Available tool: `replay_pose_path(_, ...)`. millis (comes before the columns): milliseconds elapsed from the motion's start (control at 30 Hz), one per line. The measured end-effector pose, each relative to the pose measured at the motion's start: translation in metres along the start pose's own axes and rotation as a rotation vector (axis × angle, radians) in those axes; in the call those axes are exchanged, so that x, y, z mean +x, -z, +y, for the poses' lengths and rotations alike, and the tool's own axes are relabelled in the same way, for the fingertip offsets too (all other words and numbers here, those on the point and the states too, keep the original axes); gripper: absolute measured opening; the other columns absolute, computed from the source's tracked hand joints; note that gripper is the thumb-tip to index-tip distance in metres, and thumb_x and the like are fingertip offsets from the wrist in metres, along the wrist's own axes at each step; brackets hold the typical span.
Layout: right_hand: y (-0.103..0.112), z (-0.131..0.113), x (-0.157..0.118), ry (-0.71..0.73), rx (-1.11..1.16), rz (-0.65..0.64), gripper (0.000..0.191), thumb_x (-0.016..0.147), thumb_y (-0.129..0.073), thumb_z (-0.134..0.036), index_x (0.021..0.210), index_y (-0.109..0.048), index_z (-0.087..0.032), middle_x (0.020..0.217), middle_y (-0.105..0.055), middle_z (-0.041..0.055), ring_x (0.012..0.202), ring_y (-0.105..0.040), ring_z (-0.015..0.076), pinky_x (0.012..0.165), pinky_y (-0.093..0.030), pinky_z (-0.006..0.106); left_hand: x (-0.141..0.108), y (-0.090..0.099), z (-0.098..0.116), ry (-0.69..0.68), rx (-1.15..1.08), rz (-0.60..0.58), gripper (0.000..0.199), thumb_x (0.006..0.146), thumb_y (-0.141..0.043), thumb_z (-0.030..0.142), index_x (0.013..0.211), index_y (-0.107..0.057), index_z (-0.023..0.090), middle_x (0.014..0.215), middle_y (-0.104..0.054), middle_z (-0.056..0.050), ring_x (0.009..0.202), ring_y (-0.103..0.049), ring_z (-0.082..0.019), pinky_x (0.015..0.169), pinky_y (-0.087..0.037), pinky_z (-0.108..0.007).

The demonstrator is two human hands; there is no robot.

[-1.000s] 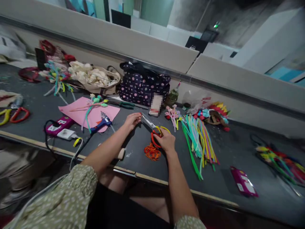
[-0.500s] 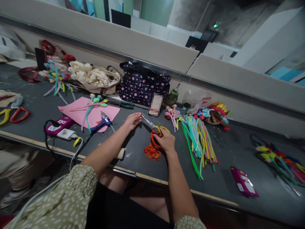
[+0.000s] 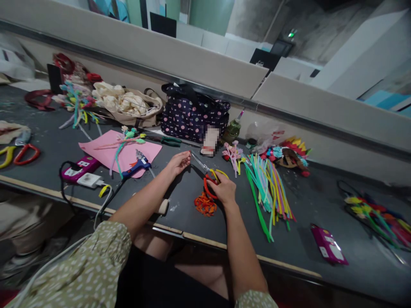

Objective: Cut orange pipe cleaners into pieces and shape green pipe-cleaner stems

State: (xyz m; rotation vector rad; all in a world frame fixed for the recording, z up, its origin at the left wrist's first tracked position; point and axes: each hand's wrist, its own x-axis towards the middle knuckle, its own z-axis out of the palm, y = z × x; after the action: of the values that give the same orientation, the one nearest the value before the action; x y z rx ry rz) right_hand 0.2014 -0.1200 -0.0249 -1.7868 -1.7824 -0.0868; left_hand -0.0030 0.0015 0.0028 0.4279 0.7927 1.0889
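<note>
Scissors (image 3: 201, 164), stiff and probably fairly light, are gripped by the loops (best spot, tbh) in the right hand (image 3: 224, 189) near the orange pile (image 3: 204, 204), while the left hand's (image 3: 178, 164) fingers are pinched closed by the blade tips, contents unclear.

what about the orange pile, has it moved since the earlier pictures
No. Judged against the table's front edge, the orange pile lies in the same spot, with no visible shift in any direction.
</note>
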Motion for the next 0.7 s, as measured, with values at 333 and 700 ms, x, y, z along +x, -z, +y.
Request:
replay_pose_path(333,-0.0004,0.0002,-0.0004,0.005,0.015,-0.006,0.048,0.079,-0.065,-0.049,0.118,-0.066,-0.021,0.115,-0.07,0.0102,0.102,-0.067,0.0255,0.086,-0.053,0.037,-0.0033,-0.0021,0.0007,0.015,0.015,-0.012,0.015,0.073,-0.073,0.005,0.083,-0.063,0.01,0.065,-0.067,-0.002,0.049,-0.061,-0.007,0.047,-0.051,-0.014)
replay_pose_path(700,-0.0026,0.0055,-0.0002,-0.032,0.046,0.053,0.049,0.078,-0.065,-0.049,0.117,-0.066,-0.02,0.114,-0.07,0.0111,0.101,-0.068,0.0257,0.088,-0.053,0.038,-0.0036,-0.0014,0.0001,-0.013,0.018,-0.022,0.019,0.069,-0.076,0.007,0.081,-0.062,0.012,0.067,-0.065,0.0,0.048,-0.058,-0.006,0.046,-0.049,-0.015)
